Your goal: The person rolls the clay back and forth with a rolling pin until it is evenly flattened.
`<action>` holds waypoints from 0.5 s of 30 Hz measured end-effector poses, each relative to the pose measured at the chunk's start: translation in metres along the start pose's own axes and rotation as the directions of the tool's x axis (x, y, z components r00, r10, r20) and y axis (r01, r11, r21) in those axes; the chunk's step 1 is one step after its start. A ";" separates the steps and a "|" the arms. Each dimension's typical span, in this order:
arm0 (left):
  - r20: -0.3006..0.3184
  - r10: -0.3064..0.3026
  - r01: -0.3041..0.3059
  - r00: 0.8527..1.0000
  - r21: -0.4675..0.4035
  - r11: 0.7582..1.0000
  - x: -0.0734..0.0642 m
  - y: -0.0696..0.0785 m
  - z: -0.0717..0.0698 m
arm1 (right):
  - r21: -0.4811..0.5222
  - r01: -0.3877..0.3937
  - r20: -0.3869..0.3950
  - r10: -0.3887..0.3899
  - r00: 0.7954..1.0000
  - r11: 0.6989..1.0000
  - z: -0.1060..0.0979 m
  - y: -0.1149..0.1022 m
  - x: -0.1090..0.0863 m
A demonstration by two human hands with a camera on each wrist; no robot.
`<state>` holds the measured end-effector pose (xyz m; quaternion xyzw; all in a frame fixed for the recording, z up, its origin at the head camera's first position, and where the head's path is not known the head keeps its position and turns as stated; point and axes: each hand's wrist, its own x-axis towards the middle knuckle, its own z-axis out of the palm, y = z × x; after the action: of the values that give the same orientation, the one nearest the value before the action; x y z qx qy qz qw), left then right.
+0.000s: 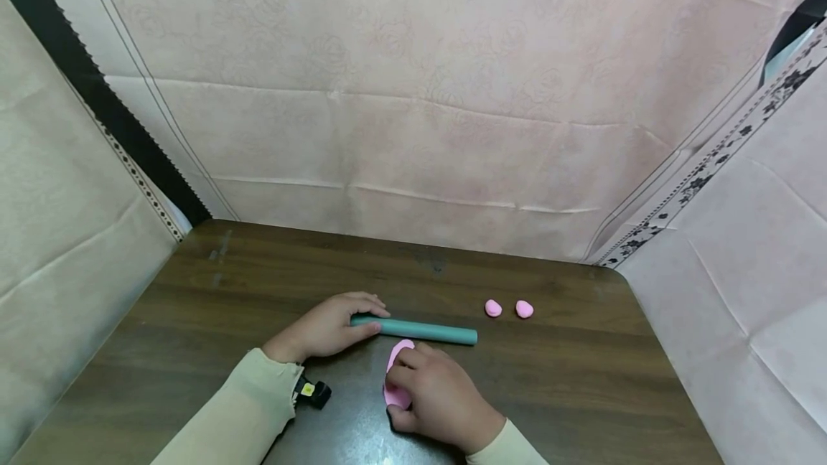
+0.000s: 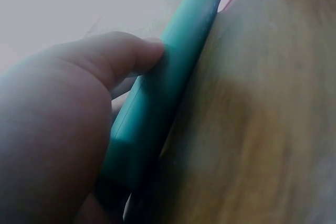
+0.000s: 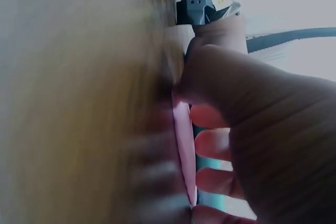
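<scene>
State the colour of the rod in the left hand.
Teal, a blue-green. The rod shows best in the head view.

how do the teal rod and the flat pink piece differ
The teal rod is long and straight; the flat pink piece has a rounded edge. The left hand holds the teal rod; the right hand touches the flat pink piece. Both have a hand on them.

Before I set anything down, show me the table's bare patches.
The table is bare right of the right hand, nearer than the pink lumps, and left of the left sleeve. Crowded: the middle, with the left hand, green rod and pink piece.
</scene>
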<state>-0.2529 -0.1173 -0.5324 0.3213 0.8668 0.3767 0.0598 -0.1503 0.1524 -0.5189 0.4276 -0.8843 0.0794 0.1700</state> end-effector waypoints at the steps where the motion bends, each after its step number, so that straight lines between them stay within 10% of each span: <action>1: 0.000 -0.002 0.002 1.000 0.000 1.000 0.000 0.000 0.000 | -0.003 -0.003 0.003 0.003 1.000 1.000 0.000 0.000 0.001; 15: 0.007 -0.033 0.033 0.999 -0.015 0.999 0.000 0.000 0.000 | -0.038 0.013 0.066 -0.010 0.998 0.999 -0.010 -0.006 0.003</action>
<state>-0.2532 -0.1171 -0.5319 0.3078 0.8689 0.3811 0.0714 -0.1448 0.1493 -0.5089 0.4319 -0.8883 0.0474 0.1492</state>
